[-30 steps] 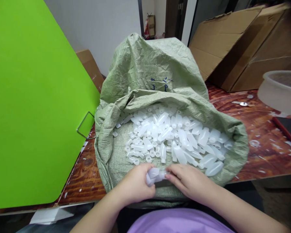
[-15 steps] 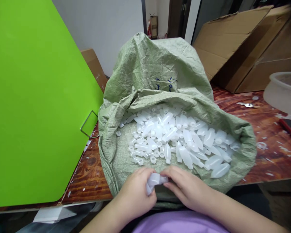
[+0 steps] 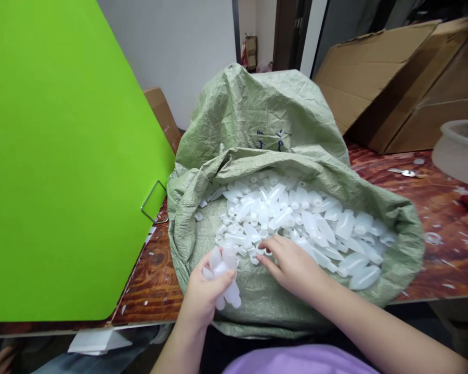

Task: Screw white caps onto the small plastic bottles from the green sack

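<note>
A green woven sack (image 3: 193,223) lies with its mouth rolled down on the table. Inside is a heap of translucent white plastic pieces (image 3: 315,226), some with pointed flat ends, others short and tube-like. My left hand (image 3: 206,291), at the sack's near left, is closed around a small bunch of translucent plastic pieces (image 3: 220,267) that stick out above and below the thumb. My right hand (image 3: 292,262) reaches to the near edge of the heap. Its thumb and index finger are apart beside small pieces, and the other fingers are partly hidden.
A bright green board (image 3: 70,171) with a wire loop (image 3: 154,202) stands at left. Cardboard boxes (image 3: 378,78), a translucent tub (image 3: 458,156) and a key (image 3: 407,173) occupy the right side of the reddish wooden table (image 3: 152,283). Another person's hand (image 3: 0,359) shows at bottom left.
My hands have separated. The left has turned upward to the left with its bunch of pieces; the right has moved forward to the heap. The view has shifted slightly.
</note>
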### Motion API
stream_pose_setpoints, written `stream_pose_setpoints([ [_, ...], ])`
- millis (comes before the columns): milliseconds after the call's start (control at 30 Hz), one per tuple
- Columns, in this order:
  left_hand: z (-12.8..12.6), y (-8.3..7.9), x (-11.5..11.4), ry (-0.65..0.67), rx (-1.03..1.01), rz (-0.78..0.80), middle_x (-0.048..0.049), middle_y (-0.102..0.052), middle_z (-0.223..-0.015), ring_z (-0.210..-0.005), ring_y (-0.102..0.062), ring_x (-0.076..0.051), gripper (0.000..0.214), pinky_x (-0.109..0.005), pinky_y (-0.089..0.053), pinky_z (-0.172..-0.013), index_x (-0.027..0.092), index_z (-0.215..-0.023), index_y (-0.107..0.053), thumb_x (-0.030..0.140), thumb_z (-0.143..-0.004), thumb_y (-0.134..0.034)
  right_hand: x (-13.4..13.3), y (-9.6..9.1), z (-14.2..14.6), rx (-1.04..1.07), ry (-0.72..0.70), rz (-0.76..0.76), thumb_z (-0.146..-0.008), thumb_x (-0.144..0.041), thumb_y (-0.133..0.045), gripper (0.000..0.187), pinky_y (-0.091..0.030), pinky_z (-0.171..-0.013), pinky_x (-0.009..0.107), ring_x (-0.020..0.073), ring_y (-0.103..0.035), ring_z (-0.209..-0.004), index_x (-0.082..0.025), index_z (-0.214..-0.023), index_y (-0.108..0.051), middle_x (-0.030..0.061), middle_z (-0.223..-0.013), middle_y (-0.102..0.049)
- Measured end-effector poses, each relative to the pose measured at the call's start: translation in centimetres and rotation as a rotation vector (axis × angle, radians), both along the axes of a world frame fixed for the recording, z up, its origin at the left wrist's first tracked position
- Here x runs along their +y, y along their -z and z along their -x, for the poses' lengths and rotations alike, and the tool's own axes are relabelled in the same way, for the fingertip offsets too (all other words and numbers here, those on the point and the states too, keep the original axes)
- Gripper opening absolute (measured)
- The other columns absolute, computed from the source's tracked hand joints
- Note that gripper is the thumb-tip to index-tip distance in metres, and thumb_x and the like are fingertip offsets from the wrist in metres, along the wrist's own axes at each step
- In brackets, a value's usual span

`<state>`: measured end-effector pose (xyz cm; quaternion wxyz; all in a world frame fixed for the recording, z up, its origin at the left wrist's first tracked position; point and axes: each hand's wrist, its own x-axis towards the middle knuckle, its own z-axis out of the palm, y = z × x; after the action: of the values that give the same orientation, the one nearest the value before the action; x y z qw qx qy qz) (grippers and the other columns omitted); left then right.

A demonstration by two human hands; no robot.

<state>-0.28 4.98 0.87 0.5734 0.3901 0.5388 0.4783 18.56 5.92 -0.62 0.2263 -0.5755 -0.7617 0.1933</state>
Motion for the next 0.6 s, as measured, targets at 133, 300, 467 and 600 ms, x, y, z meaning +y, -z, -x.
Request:
stream_pose_setpoints([
  [133,-0.1,0.0,0.8,-0.188,-0.424,0.197,-0.0039,-0.067,-0.072,-0.059,-0.063,-0.014,0.034,-0.020,-0.050,-0.053,0.010,-0.087,-0.062,0.016,-0.056,-0.072,0.4,1.3,1.9,-0.340,-0.063,-0.149,-0.077,-0.029,-0.063,0.017,-0.044,-0.075,0.038,0.0269,-0.054,-0.087,-0.015,-0.087,-0.061,0.0094,-0.088,-0.060],
  [300,-0.8,-0.5,0.7,-0.317,-0.539,0.278,-0.0070,-0.067,-0.070,-0.053,-0.062,-0.013,0.022,-0.019,-0.049,-0.046,0.008,-0.094,-0.060,0.010,-0.072,-0.059,0.3,2.4,3.1,-0.344,-0.076,-0.166,-0.080,-0.018,-0.058,0.009,-0.043,-0.073,0.037,0.0252,-0.054,-0.085,-0.015,-0.088,-0.060,0.0093,-0.088,-0.060],
  [467,-1.1,-0.9,0.9,-0.374,-0.565,0.287,-0.0080,-0.067,-0.068,-0.052,-0.063,-0.013,0.016,-0.019,-0.050,-0.046,0.006,-0.092,-0.060,0.007,-0.077,-0.053,0.3,2.1,2.9,-0.302,-0.151,-0.169,-0.084,-0.015,-0.051,0.010,-0.043,-0.074,0.037,0.0248,-0.055,-0.085,-0.017,-0.081,-0.060,0.0097,-0.085,-0.060],
  [600,-1.1,-0.8,1.2,-0.444,-0.600,0.254,-0.0070,-0.067,-0.068,-0.055,-0.064,-0.014,0.013,-0.022,-0.053,-0.052,0.007,-0.086,-0.061,0.005,-0.076,-0.054,-0.4,0.9,2.3,-0.197,-0.207,-0.132,-0.086,-0.016,-0.046,0.010,-0.045,-0.070,0.029,0.0181,-0.057,-0.079,-0.018,-0.088,-0.056,0.0056,-0.084,-0.061],
])
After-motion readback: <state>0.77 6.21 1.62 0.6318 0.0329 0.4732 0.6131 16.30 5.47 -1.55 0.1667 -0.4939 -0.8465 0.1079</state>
